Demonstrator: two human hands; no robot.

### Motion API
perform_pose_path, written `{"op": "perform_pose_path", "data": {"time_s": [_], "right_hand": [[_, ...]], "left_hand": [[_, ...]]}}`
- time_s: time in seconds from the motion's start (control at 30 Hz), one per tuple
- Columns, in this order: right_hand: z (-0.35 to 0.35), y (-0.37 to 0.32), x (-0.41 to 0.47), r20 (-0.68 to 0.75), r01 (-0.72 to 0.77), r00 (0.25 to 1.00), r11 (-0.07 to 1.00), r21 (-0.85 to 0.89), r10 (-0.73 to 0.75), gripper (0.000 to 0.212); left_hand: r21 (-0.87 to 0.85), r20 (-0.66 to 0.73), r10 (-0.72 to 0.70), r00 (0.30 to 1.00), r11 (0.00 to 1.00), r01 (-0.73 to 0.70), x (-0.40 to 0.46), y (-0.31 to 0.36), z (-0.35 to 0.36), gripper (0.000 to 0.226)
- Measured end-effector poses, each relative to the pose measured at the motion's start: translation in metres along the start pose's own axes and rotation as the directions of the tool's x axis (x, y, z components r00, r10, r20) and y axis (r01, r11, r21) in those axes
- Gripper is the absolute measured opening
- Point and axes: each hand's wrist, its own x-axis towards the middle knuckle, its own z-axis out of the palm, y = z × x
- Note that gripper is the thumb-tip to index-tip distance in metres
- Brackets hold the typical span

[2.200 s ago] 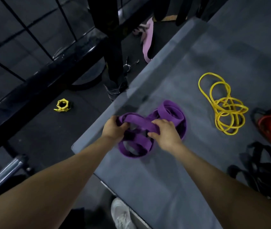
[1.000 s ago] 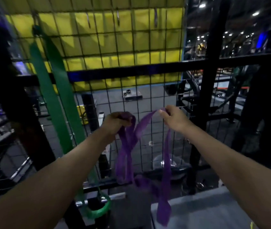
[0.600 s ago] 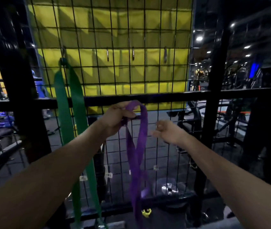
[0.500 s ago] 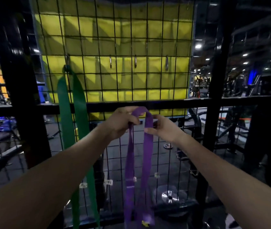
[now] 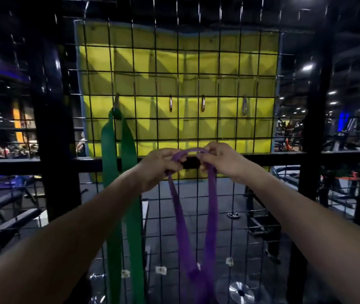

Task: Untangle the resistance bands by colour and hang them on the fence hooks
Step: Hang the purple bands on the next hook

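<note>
Purple resistance band, head view: held up in front of the black wire fence, its top loop stretched between both hands at the level of the fence's horizontal rail. The left hand has its fingers curled round the left end of the loop; the right hand pinches and grips the right end. Two purple strands hang down from the hands and meet in a twist near the bottom edge, where the band is cut off; its lower end cannot be seen.

Green resistance band hangs just left of the hands from the leftmost hook; its lower part runs behind the left forearm and out of frame. Three further metal hooks sit on the fence above the hands, bare. A yellow padded panel lies behind the mesh. The background beyond the fence is dark and blurred; equipment there is hard to make out.
</note>
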Motion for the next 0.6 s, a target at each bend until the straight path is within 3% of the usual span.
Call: {"op": "perform_pose_path", "data": {"time_s": [0.13, 0.23, 0.4, 0.5, 0.6], "right_hand": [[0.006, -0.019, 0.021, -0.040, 0.061, 0.998, 0.991, 0.115, -0.057, 0.017], [0.011, -0.025, 0.035, -0.019, 0.070, 0.997, 0.997, 0.035, -0.070, 0.011], [0.018, -0.028, 0.056, 0.004, 0.036, 0.999, 0.999, 0.030, -0.036, 0.010], [0.020, -0.029, 0.073, 0.015, 0.029, 0.999, 0.998, 0.062, -0.030, 0.029], [0.017, -0.027, 0.093, 0.010, 0.019, 1.000, 0.997, 0.071, -0.020, 0.034]], "left_hand": [[0.063, -0.102, 0.126, 0.987, 0.991, -0.120, 0.002, 0.006, -0.026, 0.022], [0.151, -0.251, 0.253, 0.935, 0.964, -0.220, 0.007, 0.009, -0.042, 0.016], [0.186, -0.333, 0.358, 0.872, 0.932, -0.312, 0.028, 0.015, -0.063, 0.012], [0.211, -0.371, 0.404, 0.836, 0.913, -0.348, 0.046, 0.018, -0.071, 0.010], [0.253, -0.383, 0.431, 0.817, 0.900, -0.356, 0.063, 0.022, -0.075, 0.016]]}}
